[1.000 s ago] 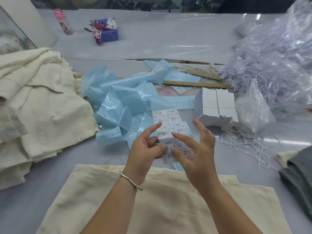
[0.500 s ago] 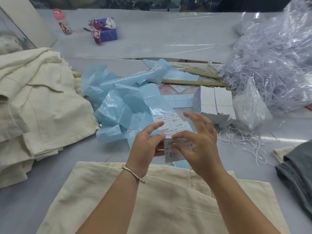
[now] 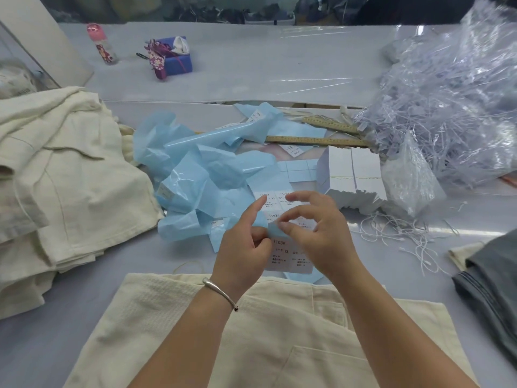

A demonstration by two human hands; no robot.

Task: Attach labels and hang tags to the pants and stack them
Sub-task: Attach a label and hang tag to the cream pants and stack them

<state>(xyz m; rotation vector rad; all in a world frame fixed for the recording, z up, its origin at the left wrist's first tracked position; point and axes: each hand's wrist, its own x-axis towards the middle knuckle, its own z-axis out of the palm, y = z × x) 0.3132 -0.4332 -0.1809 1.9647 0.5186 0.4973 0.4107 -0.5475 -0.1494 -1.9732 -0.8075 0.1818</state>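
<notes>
Both hands work above the far edge of a cream pair of pants (image 3: 251,331) spread flat on the grey bench (image 3: 42,345) nearest the camera. The left hand (image 3: 243,247), with a silver bangle (image 3: 221,292) on its wrist, pinches the left edge of a label sheet (image 3: 282,253) of white stickers printed "1103#" and "XL", its index finger raised. The right hand (image 3: 321,236) pinches a curled blue corner of the backing at the top of the same sheet between thumb and forefinger, the other fingers spread loosely above. The hands hide most of the sheet's middle, so how much is peeled cannot be told.

Just beyond the hands lies a crumpled heap of blue backing paper (image 3: 195,175), with a few more white stickers showing on it. To the left sits a pile of cream garments (image 3: 64,177), loosely folded. Behind the blue paper a wooden ruler (image 3: 316,140) lies across the bench. To the right of the hands stands a block of white hang tags (image 3: 352,177), and beside it a tangle of white strings (image 3: 400,233) trails over the surface. A large clear bag of plastic fasteners (image 3: 447,107) fills the far right. Grey folded fabric (image 3: 495,289) lies at the right edge. Far back stand a pink bottle (image 3: 102,43) and a small purple box (image 3: 176,58).
</notes>
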